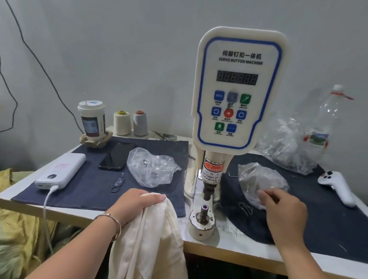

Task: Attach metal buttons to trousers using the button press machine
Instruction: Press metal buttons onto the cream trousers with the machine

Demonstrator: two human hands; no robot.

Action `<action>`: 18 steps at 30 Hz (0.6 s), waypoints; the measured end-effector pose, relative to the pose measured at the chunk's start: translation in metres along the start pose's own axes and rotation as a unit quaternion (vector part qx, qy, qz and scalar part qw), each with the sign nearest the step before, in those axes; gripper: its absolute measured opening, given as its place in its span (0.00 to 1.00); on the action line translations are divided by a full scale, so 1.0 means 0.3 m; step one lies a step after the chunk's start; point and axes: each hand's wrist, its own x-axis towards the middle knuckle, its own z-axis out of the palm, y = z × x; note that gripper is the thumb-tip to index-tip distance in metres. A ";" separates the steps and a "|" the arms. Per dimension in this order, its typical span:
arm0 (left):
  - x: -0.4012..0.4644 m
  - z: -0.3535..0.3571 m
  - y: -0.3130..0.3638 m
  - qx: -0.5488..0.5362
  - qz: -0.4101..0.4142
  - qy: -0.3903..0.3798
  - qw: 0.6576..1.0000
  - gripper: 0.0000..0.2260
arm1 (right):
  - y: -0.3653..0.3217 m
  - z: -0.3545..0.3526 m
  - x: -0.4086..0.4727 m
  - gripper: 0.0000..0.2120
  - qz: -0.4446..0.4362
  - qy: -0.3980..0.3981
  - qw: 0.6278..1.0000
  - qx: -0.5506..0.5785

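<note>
Trousers [149, 241]: gripped by left hand [138, 203]. Right hand [282, 209]: fingers curled into button bag [260, 184], grip unclear. Next: load press [204, 208].

Left hand: the left hand [138, 203] grips a bunch of cream trousers [149, 246] at the table's [90, 216] front edge; the cloth hangs down over that edge; a bangle [113, 222] circles the wrist
Right hand: the right hand [282, 213] reaches into a clear plastic bag [256, 179] on the dark mat [336, 215]; fingertips [262, 193] touch the bag
Machine: the button press machine [236, 93] stands between the hands; its lower die [204, 208] is bare
Left side: second plastic bag [150, 167], phone [116, 155], white power bank [61, 170] with cable, paper cup [92, 119], two thread cones [130, 123]
Right side: white controller [338, 187], plastic bottle [323, 123]
</note>
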 end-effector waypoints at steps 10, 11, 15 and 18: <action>0.016 -0.003 -0.017 0.002 0.003 -0.009 1.000 0.21 | -0.273 0.086 -0.246 0.06 0.417 -0.149 0.804 0.397; 0.016 -0.003 -0.017 -0.001 0.003 -0.008 1.000 0.25 | -0.289 0.087 -0.248 0.07 0.434 -0.150 0.788 0.411; 0.012 -0.003 -0.014 0.001 0.004 -0.003 1.000 0.33 | -0.331 0.088 -0.232 0.07 0.479 -0.153 0.738 0.451; 0.012 -0.001 -0.015 0.000 0.003 -0.004 1.000 0.35 | -0.350 0.093 -0.229 0.05 0.510 -0.160 0.693 0.484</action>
